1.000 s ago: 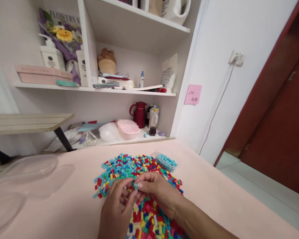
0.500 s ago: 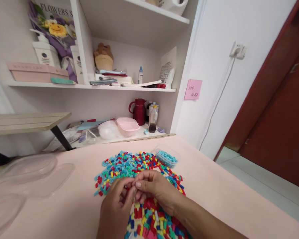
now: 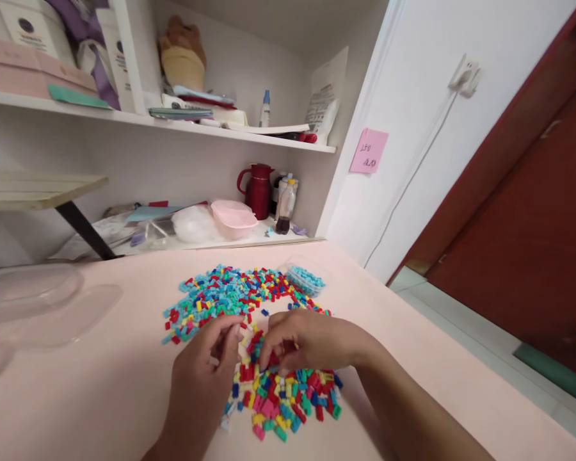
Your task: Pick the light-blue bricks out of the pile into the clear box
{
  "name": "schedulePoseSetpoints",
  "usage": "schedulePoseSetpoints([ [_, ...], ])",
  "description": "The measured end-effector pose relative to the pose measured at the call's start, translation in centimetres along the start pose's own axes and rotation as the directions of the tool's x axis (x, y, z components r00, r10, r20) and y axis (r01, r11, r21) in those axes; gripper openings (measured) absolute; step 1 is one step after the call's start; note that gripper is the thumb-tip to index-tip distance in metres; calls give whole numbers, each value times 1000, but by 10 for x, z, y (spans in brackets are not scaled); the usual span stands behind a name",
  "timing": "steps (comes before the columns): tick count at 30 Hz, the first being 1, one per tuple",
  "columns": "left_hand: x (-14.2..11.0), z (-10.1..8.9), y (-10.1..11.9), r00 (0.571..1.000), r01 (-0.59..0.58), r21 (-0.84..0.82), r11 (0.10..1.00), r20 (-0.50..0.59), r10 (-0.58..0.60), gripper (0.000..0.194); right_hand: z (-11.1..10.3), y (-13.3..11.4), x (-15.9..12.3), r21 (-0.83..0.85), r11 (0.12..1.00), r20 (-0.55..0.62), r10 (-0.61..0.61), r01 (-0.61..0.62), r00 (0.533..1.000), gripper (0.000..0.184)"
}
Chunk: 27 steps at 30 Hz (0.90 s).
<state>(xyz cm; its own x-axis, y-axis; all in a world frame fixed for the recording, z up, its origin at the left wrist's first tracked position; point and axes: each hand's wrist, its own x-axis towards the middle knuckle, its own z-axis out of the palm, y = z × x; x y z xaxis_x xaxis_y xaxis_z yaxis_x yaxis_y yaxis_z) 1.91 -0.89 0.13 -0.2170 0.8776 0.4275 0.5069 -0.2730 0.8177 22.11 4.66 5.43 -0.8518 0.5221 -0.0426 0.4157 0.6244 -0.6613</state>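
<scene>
Small toy building bricks (image 3: 288, 390) in red, yellow, green, blue and pink lie in a near pile on the pink tabletop. A mostly light-blue pile of bricks (image 3: 221, 291) spreads behind it. At the left edge of the near pile, my left hand (image 3: 206, 355) has its thumb and forefinger pinched together; what they hold, if anything, is too small to name. My right hand (image 3: 307, 339) hangs over the near pile, palm down, fingers curved and apart, with nothing visibly held. A clear container (image 3: 306, 282) of light-blue bricks stands beyond my right hand.
Clear plastic lids or trays (image 3: 72, 314) lie on the left of the pink tabletop (image 3: 139, 384). Behind stand a pink basin (image 3: 233, 218), a red jug (image 3: 258, 192) and a bottle with dark liquid (image 3: 285, 208). A wooden stand (image 3: 38, 189) is at the left.
My hands were together at the fingertips and are now apart. My right hand has dropped to the near pile with its fingers spread. The view has tilted downward.
</scene>
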Motion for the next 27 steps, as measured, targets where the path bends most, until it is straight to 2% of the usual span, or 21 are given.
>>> schedulePoseSetpoints([
  [3, 0, -1, 0, 1000, 10, 4, 1000, 1, -10, 25, 3, -1, 1, -77, 997, 34, -2, 5, 999, 34],
  [7, 0, 0, -2, 1000, 20, -2, 1000, -19, -20, 25, 9, 5, 6, -128, 991, -21, 31, -34, 999, 35],
  [13, 0, 0, 0, 1000, 10, 18, 1000, -13, -9, 26, 10, 8, 10, -106, 993, -44, 53, -57, 998, 23],
  [16, 0, 0, 2, 999, 10, 2, 1000, -53, -10, 29, 10, 9, 13, -67, 996, -111, 58, -66, 992, 21],
  [19, -1, 0, 3, 995, 22, -10, 1000, -100, -23, 31, 7, 14, 17, 11, 997, -253, 71, -71, 965, 12],
  [21, -1, 0, 3, 995, 13, -22, 1000, -100, -15, 29, 2, 22, 19, 38, 991, -425, 134, -130, 895, 10],
  [22, -1, -1, 3, 995, 17, -35, 999, -100, -20, 29, -2, 27, 18, 31, 983, -526, 168, -178, 834, 12],
  [24, -1, -2, 3, 992, 41, -61, 997, -114, -48, 29, -12, 38, 14, -4, 955, -710, 206, -297, 673, 15],
  [26, -2, -2, 5, 988, 61, -80, 995, -138, -71, 29, -22, 50, 7, -36, 903, -826, 214, -428, 521, 17],
  [27, -2, -2, 5, 987, 60, -83, 995, -146, -72, 29, -26, 56, 2, -52, 873, -863, 205, -484, 462, 19],
])
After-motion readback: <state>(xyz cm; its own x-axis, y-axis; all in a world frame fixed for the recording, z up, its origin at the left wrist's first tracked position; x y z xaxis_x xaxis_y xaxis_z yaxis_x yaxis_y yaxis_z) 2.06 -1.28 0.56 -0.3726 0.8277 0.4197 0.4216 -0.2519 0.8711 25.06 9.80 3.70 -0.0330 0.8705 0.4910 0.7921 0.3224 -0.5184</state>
